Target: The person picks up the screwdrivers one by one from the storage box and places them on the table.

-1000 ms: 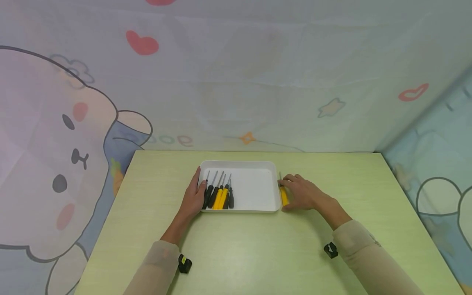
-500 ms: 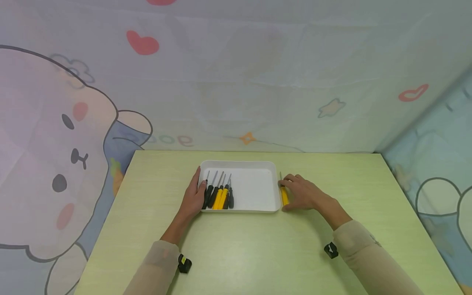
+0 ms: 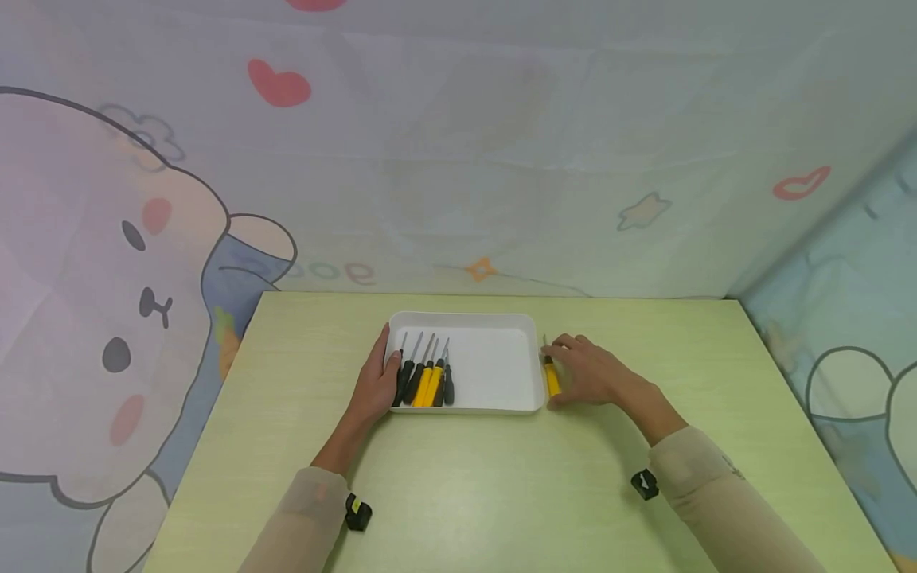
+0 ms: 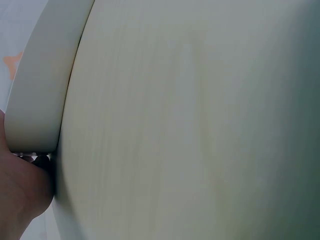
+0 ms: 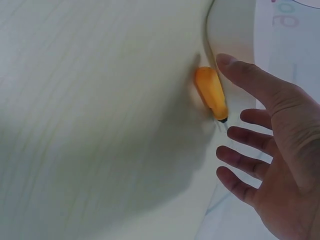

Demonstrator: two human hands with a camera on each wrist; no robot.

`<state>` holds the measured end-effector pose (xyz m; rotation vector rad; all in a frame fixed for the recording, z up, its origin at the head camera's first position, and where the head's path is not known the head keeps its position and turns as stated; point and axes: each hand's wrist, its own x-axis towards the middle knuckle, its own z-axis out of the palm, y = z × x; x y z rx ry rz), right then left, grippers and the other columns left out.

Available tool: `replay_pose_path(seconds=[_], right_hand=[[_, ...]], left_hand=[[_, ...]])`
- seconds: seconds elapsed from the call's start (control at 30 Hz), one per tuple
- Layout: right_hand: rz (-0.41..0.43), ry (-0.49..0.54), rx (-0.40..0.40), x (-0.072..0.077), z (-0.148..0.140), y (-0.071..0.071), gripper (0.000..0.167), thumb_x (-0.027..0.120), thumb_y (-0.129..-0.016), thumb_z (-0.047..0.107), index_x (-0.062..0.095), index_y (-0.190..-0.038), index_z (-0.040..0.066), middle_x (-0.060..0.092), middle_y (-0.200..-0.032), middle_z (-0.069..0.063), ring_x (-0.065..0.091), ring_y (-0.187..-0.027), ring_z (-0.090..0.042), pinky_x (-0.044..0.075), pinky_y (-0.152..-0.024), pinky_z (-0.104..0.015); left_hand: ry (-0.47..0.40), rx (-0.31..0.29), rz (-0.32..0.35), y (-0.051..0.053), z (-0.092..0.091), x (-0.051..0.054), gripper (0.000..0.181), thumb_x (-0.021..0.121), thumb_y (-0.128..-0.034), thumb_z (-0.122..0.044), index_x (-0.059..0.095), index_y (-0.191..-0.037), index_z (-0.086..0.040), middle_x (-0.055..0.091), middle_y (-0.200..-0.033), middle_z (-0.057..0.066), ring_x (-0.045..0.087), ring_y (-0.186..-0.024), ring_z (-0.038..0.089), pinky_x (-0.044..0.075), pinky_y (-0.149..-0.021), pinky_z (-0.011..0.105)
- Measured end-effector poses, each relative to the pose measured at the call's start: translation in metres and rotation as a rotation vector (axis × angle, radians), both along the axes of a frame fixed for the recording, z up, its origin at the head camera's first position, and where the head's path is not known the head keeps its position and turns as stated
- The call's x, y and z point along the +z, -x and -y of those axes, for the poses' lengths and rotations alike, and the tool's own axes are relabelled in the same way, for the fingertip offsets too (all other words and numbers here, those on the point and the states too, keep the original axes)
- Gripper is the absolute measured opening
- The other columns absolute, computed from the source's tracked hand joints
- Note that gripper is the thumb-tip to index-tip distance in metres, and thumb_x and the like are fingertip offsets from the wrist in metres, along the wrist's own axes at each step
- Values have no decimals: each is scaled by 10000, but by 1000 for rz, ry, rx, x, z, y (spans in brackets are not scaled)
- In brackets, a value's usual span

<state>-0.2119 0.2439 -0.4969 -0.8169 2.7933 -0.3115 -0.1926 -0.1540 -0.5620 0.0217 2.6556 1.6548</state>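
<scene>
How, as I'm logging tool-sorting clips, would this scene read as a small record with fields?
Left hand: holds the tray at its left end
Right hand: fingers spread beside the loose screwdriver, not gripping it
Loose item: yellow handle, on the table, outside the tray's right end
Tray contents: screwdrivers with black or yellow handles, grouped left, shafts pointing away from the person

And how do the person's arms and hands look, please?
The left hand and right hand wear no gloves. The left sleeve and right sleeve are beige. Near them, the left box is black with a yellow mark, the right box black with a pale mark.
</scene>
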Motion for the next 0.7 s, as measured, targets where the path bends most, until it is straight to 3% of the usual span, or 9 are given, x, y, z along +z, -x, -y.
replay_pose_path(seconds=[0.7], right_hand=[[-67,42,16,35,12,-3,933,903,-815,474,520,-1556,58,530,-1508,-185,504,-1332,-400,498,-1040,-588]], left_hand=[[-1,-11,-8,0,1,0,630,366,-1160,-275,103,-1725,-181,151,-1774,42,145,-1625,258,129,-1311,482]])
